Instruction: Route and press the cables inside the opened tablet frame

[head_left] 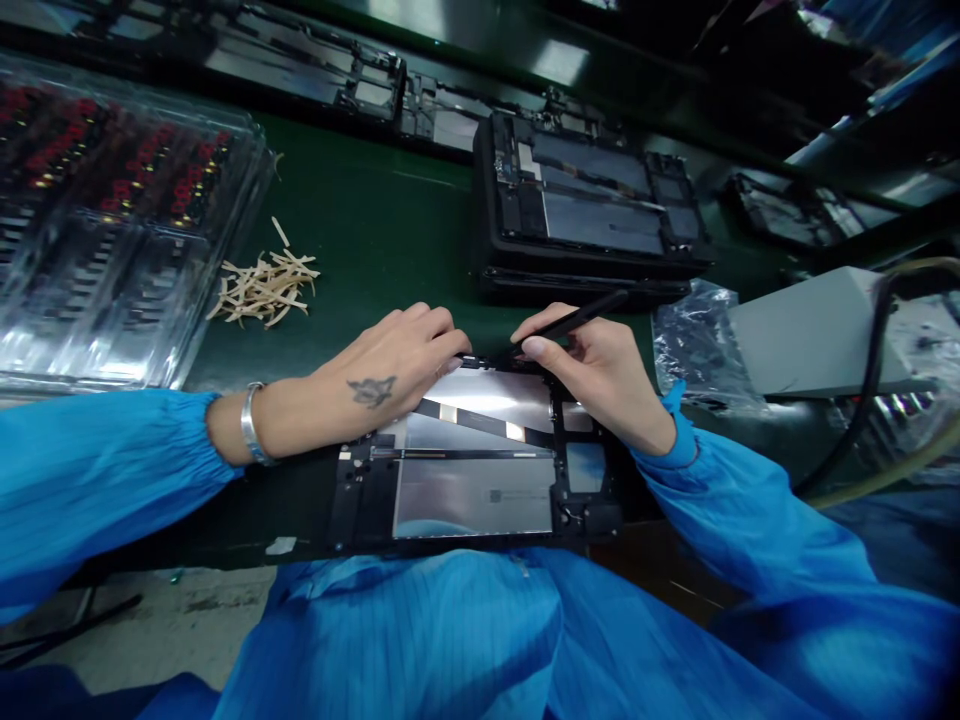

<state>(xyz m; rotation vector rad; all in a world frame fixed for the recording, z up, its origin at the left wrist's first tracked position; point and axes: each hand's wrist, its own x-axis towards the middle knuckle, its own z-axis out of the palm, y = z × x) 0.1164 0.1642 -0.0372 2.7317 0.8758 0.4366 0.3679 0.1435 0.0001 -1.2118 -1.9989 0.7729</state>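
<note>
An opened tablet-like device [472,500] lies at the bench's front edge, with a silver panel, a black frame and a dark ribbon cable [484,422] slanting across it. My left hand [405,350] reaches over its upper left, fingers bent together at the far edge by a small black part [471,361]; what they pinch is hidden. In my right hand [589,360] is a slim black pen-shaped tool [592,312], held between thumb and fingers. Its tip points down at the device's far edge, close to my left fingertips.
Beyond my hands stand stacked similar devices [600,205]. Left are clear plastic trays [225,235] with small red-and-black parts, beside a pile of pale paper strips [266,288]. At right are a clear plastic bag [701,335], a grey box [802,325] and cables [874,370].
</note>
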